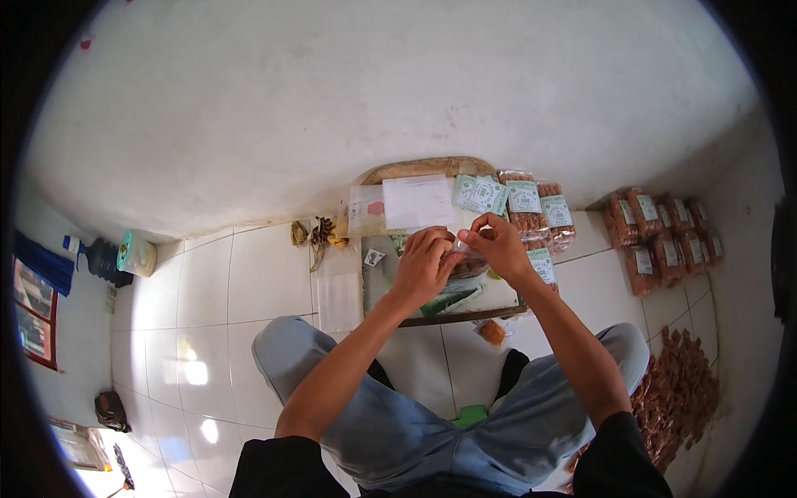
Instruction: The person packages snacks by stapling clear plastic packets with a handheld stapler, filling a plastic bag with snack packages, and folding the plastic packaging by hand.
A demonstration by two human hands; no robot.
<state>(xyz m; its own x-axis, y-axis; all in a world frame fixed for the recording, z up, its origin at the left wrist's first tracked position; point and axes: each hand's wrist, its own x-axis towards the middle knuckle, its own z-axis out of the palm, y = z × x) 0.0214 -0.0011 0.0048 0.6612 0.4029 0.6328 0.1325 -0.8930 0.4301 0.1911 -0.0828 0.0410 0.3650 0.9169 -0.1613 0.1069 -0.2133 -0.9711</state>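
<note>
Over a low table [498,303], my left hand [427,259] and my right hand [498,246] are close together at the top of a clear plastic packet [470,266]. Both have their fingers pinched on its plastic edge. Brown pieces show inside the packet, partly hidden behind my fingers. White paper sheets [415,201] lie on the table beyond my left hand. Printed green-and-white labels [481,195] are spread beyond my right hand. Filled packets with such labels [525,203] stand at the table's right side, one of them [541,264] near my right wrist.
Several labelled packets [664,236] are stacked against the wall at right. A heap of brown pieces [677,398] lies on the floor by my right knee. A small orange packet [492,332] sits before the table. Bananas [334,232] and a lidded tub [137,253] are leftward.
</note>
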